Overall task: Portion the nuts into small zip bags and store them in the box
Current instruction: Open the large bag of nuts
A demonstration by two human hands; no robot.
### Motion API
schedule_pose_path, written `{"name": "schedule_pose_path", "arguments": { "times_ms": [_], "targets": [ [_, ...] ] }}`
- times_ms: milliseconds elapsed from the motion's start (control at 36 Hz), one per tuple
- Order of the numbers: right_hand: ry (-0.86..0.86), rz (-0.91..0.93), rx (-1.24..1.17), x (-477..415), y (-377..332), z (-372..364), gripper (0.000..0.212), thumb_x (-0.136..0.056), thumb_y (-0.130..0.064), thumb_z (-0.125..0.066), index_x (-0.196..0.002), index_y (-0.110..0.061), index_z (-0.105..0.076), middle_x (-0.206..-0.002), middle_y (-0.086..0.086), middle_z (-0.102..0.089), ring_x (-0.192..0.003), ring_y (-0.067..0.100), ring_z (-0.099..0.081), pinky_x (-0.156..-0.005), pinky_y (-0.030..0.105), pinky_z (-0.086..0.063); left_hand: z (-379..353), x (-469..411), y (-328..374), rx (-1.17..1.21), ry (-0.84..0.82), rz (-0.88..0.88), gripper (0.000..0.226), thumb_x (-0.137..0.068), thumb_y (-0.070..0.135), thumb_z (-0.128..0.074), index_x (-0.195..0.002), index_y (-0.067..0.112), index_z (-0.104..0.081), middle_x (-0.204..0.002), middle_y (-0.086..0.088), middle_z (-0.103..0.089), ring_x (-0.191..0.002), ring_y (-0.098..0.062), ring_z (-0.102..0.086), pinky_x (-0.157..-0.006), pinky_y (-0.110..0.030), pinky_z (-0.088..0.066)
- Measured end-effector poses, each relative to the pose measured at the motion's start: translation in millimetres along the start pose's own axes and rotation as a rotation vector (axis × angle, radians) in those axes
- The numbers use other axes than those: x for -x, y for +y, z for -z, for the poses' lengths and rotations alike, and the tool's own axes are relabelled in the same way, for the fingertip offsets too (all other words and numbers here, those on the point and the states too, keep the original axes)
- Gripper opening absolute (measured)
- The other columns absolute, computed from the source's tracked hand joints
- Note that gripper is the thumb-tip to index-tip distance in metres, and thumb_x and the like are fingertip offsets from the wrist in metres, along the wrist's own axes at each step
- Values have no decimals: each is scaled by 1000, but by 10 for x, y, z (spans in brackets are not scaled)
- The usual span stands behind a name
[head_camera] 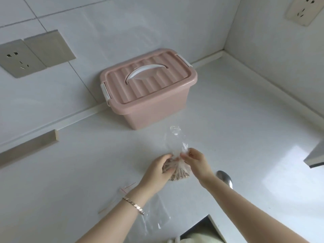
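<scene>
A clear plastic bag of nuts (177, 170) stands on the white counter (236, 137), its twisted top rising toward the box. My left hand (157, 170) grips the bag's nut-filled left side. My right hand (194, 161) pinches the gathered neck of the bag just above the nuts. A pink storage box (149, 106) with a ribbed lid and white handle sits shut against the wall behind the bag. Small empty zip bags (154, 209) lie flat on the counter under my left forearm.
A metal spoon (225, 178) lies on the counter right of my right wrist. Wall sockets (19, 58) sit at the left. A dark opening (198, 230) cuts into the counter's front edge. A grey object's corner (315, 158) juts in at the right.
</scene>
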State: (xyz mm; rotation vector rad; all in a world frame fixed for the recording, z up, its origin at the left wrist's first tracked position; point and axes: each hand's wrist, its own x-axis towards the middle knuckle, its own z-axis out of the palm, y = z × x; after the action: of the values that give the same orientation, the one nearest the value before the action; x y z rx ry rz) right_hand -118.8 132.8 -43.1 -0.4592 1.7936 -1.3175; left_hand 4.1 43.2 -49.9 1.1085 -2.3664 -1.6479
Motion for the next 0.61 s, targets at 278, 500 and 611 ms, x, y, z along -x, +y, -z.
{"name": "schedule_pose_path", "arguments": {
  "times_ms": [278, 500, 611],
  "targets": [
    [85, -190, -171, -37, 132, 18, 21, -94, -20, -49, -77, -6, -53, -72, 13, -57, -70, 24, -57, -66, 29, -45, -274, -77, 53, 28, -14, 59, 7, -89, 28, -61, -83, 24, -60, -85, 7, -67, -84, -6, -64, -73, -18, -46],
    [239, -46, 102, 262, 258, -84, 43, -76, -26, -74, -107, -19, -45, -85, -2, -60, -75, 5, -58, -56, 10, -45, -372, -49, 59, 130, 128, 182, 7, -86, 14, -63, -79, 14, -66, -68, 9, -61, -68, -10, -58, -62, -18, -44],
    [368, -34, 219, 235, 300, 23, 11, -86, -23, -64, -83, -13, -61, -71, -6, -63, -67, 10, -59, -54, 10, -39, -317, 0, 64, 270, 168, 250, 15, -84, 14, -66, -70, 18, -63, -70, 4, -63, -70, -11, -58, -62, -15, -42]
  ]
}}
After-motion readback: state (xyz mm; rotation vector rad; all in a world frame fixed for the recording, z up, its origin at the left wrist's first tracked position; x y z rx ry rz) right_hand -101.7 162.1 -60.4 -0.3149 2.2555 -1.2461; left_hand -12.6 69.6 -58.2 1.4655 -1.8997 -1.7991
